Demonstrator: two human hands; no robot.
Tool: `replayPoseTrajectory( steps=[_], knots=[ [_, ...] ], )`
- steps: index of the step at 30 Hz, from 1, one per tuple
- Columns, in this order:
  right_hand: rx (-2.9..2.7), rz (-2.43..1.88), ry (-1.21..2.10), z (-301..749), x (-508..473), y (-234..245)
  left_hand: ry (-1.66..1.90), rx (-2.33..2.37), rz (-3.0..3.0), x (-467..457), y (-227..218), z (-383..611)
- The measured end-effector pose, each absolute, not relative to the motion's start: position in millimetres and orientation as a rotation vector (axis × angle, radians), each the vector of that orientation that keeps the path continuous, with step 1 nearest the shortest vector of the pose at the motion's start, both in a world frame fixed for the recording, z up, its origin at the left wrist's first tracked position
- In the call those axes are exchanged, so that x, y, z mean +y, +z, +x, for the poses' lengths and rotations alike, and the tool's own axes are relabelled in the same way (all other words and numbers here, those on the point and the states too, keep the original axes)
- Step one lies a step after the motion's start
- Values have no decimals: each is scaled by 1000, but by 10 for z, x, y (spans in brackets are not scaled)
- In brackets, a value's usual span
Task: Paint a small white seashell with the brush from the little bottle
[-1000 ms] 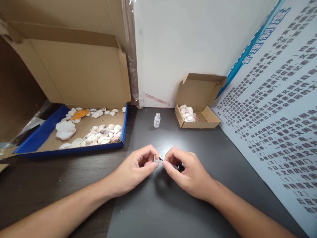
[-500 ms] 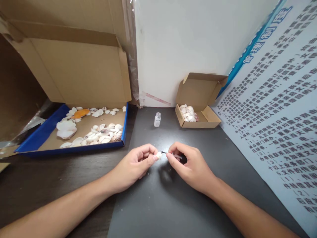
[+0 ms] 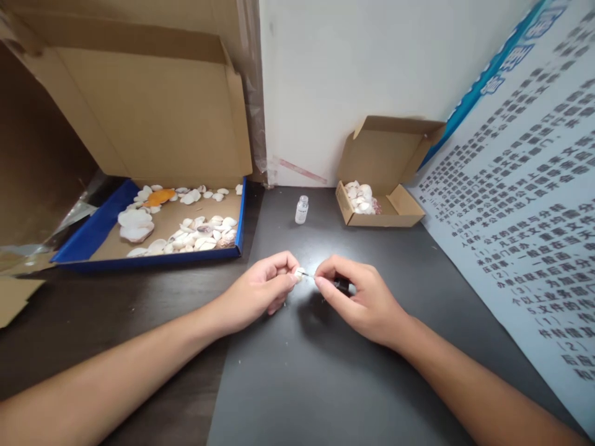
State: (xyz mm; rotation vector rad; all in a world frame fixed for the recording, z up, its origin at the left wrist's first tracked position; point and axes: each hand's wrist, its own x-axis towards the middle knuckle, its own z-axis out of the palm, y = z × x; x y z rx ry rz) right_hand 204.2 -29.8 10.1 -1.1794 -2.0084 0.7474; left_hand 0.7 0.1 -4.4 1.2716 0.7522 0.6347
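Pinched between the thumb and fingers of my left hand (image 3: 263,285) is a small white seashell (image 3: 299,273). My right hand (image 3: 360,297) is closed on a thin brush (image 3: 307,274) with a dark tip; a black cap shows in the palm. The brush tip meets the shell, over the grey mat. Beyond my hands a small clear glass bottle (image 3: 302,210) with a white label stands upright and uncapped.
To the left lies an open blue-edged cardboard box (image 3: 149,265) with many white shells and an orange one. A smaller open cardboard box (image 3: 385,220) with shells stands at the back right. A printed sheet (image 3: 520,248) slants along the right side.
The shell is turned in my left fingers, and the brush tip has come onto it from just beside it. The whole view has shifted slightly.
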Motion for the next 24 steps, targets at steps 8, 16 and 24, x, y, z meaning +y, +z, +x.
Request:
replayPoseTrajectory(
  steps=[8, 16, 24],
  knots=[
    [-1964, -1341, 716, 2051, -302, 88, 636, 761, 1269, 8, -7, 23],
    [-1978, -1431, 725, 2053, -283, 104, 625, 759, 1254, -5, -25, 3],
    [-1981, -1333, 685, 2062, -280, 108, 604, 769, 1224, -2, -14, 15]
  ],
)
